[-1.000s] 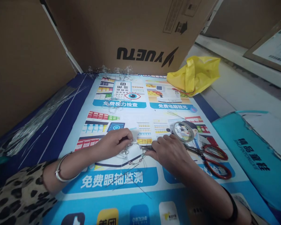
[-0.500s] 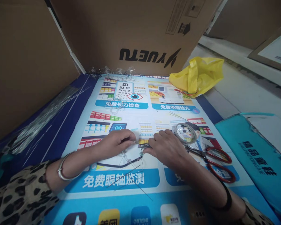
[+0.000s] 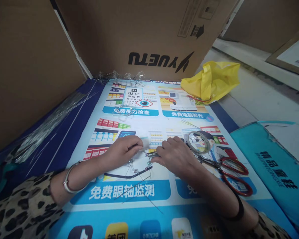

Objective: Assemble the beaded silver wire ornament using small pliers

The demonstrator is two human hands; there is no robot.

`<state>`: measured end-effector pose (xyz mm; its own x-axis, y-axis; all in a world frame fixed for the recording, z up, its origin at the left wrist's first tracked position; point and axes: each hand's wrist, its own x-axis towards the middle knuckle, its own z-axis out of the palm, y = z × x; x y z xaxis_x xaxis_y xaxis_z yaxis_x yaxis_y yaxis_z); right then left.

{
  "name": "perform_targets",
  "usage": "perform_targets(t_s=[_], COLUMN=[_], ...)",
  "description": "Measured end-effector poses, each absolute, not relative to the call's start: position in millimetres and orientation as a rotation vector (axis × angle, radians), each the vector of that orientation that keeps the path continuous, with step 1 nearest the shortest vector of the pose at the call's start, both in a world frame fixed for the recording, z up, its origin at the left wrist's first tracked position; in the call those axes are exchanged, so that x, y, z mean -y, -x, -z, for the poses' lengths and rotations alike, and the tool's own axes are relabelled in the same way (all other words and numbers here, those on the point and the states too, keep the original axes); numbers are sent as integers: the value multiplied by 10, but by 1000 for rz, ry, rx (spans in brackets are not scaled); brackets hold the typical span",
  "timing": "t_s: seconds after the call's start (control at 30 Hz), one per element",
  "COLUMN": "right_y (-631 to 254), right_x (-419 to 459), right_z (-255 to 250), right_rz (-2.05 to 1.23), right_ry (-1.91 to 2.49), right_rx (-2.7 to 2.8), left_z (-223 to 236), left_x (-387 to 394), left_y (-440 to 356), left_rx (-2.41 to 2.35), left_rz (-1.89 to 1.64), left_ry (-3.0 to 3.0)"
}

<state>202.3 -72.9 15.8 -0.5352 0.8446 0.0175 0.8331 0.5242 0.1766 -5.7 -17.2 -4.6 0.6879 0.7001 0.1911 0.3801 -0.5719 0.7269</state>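
My left hand is closed in a pinch on a thin wire, just left of the plier tips. My right hand is wrapped round a pair of pliers, whose dark jaws point left toward my left fingers. Below both hands hangs a loop of wire with small clear beads, partly hidden behind my left fingers. Several loose wire ends stick out from it toward me. To the right of my right hand lie red-handled scissors and a round clear roll that looks like tape.
Finished-looking wire pieces lie at the back by a cardboard box. A bundle of thin wires and a teal-handled tool are on the left. A yellow bag and a teal bag lie on the right.
My left fingers have drawn slightly left, away from the plier tips. My right hand keeps its hold on the pliers. The whole view has shifted a little.
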Motion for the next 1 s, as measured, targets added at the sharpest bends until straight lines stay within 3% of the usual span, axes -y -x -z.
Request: perform_targets(t_s=[1.0], right_y=[-1943], right_x=[703], right_z=[-138], right_rz=[-255], right_ry=[-1413], right_rx=[-2745], left_z=[85], left_x=[168], left_y=[71], left_rx=[-462], left_rz=[-581], left_ry=[-2452])
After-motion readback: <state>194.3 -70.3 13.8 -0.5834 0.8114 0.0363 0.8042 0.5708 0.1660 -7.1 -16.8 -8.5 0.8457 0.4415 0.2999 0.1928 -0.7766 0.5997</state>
